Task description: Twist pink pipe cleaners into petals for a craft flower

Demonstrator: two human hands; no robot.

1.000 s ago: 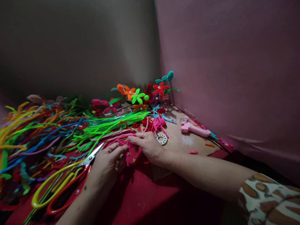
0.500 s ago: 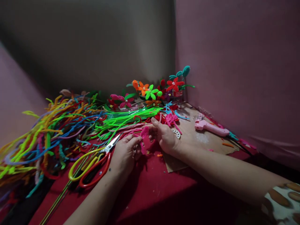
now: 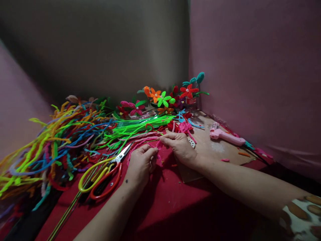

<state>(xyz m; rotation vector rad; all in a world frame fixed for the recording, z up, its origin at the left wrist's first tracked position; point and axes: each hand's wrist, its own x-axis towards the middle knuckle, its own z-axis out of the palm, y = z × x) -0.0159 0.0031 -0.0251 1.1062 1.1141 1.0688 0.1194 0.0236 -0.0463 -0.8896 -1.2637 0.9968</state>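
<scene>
Near the middle of the red surface, a small looped piece of pink pipe cleaner [image 3: 159, 154] hangs between my two hands. My left hand [image 3: 142, 164] pinches its left side between thumb and forefinger. At its upper right, the fingertips of my right hand [image 3: 181, 147] are closed on it, partly covering it. Scissors [image 3: 110, 174] with one yellow and one red handle lie beside my left hand, blades pointing up and right. A pink flower-like bundle [image 3: 185, 128] rests just beyond my right hand.
Many coloured pipe cleaners [image 3: 60, 144] are heaped at the left, with bright green ones [image 3: 142, 124] behind my hands. Finished flowers [image 3: 163, 99] stand at the back. A pink glue gun [image 3: 227, 135] lies on cardboard [image 3: 204, 147] at the right. Thin green stems [image 3: 70, 207] lie at front left.
My right hand has turned, its fingers now reaching left onto the top of the pink piece. The piece looks narrower and is more covered. The whole view has shifted slightly.
</scene>
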